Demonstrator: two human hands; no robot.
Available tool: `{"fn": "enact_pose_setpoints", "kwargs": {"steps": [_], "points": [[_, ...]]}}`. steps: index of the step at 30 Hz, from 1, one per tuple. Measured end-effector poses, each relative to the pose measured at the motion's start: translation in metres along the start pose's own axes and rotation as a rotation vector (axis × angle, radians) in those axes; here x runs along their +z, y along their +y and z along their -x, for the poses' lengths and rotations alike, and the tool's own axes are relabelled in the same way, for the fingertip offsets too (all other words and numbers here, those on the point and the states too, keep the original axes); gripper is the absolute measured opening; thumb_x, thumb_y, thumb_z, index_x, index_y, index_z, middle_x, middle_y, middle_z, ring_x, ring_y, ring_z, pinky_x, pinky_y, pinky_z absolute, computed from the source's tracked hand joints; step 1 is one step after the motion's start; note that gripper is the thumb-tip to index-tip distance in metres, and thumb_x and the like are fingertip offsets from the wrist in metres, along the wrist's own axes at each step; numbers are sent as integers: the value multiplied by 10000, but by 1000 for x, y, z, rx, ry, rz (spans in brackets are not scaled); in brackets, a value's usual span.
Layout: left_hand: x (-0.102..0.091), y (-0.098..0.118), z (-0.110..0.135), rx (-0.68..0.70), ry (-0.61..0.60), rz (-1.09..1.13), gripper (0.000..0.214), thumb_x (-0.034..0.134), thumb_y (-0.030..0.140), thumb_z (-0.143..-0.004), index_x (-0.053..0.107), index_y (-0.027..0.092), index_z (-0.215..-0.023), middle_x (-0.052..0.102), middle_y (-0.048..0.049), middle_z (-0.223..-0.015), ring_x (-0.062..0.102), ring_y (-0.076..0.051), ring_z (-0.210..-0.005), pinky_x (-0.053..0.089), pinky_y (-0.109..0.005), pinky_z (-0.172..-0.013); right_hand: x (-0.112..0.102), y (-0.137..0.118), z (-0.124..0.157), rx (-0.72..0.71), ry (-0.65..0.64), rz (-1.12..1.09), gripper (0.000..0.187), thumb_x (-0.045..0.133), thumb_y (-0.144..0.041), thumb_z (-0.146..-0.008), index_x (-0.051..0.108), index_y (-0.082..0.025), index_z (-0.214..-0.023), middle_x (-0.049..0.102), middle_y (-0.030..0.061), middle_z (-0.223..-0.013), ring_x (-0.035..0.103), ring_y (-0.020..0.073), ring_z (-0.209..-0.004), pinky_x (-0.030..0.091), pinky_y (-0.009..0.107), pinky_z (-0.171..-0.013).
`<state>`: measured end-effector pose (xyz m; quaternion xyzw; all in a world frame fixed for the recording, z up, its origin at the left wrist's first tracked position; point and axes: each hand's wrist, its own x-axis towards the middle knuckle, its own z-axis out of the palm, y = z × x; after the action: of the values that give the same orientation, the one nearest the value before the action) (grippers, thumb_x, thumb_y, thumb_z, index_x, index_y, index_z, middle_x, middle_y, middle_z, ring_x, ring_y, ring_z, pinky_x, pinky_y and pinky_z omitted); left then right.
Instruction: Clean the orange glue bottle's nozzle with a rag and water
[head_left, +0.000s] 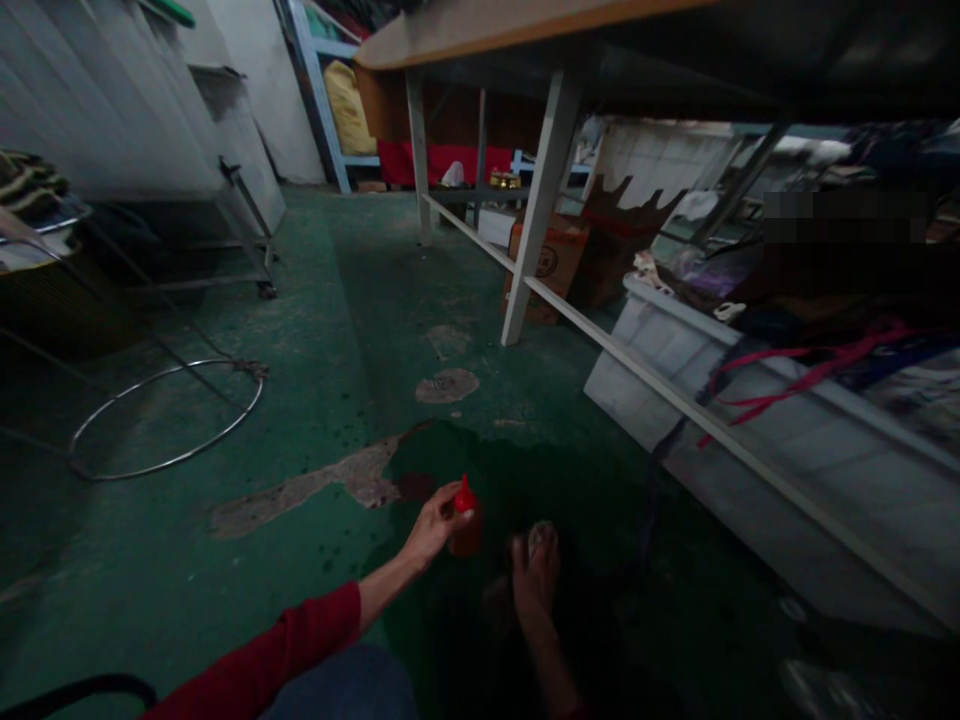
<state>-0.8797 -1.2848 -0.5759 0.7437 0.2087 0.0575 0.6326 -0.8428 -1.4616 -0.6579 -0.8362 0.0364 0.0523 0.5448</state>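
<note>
My left hand (pixel 433 525) is closed around the top of a small squeeze bottle (pixel 466 542) with a pointed red nozzle cap (pixel 464 495). The bottle is upright, low over the green floor, and its body looks orange-brown in the dim light. To the right of it, my right hand (pixel 534 575) is in shadow with its fingers curled round a small pale, greyish thing (pixel 541 538). Blur and darkness hide what that thing is. Beneath both hands the floor (pixel 495 450) shows a dark, wet-looking patch.
A white table leg (pixel 536 215) and a slanting rail (pixel 645 365) stand ahead and to the right. Behind the rail is a long pale plastic bin (pixel 675 370) heaped with cloth. Cardboard boxes (pixel 559 255) sit under the table. A metal ring stand (pixel 169 468) rests on the left.
</note>
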Motion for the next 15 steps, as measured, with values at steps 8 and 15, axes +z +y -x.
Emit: {"fn": "enact_pose_setpoints", "kwargs": {"steps": [8, 15], "points": [[9, -40, 19, -36, 42, -293, 294, 638, 195, -596, 701, 187, -883, 557, -84, -1050, 477, -288, -1043, 343, -436, -931, -16, 33, 20, -170, -275, 344, 378, 464, -239, -733, 640, -182, -1062, 451, 147, -1354, 338, 354, -1277, 240, 562, -1003], [-2, -25, 32, 81, -42, -459, 165, 566, 217, -668, 684, 180, -778, 572, -66, -853, 511, -231, -855, 383, -351, -796, -1, 21, -14, -202, -235, 269, 327, 492, -238, -781, 620, -181, -1076, 588, 124, -1183, 518, 254, -1135, 337, 441, -996]]}}
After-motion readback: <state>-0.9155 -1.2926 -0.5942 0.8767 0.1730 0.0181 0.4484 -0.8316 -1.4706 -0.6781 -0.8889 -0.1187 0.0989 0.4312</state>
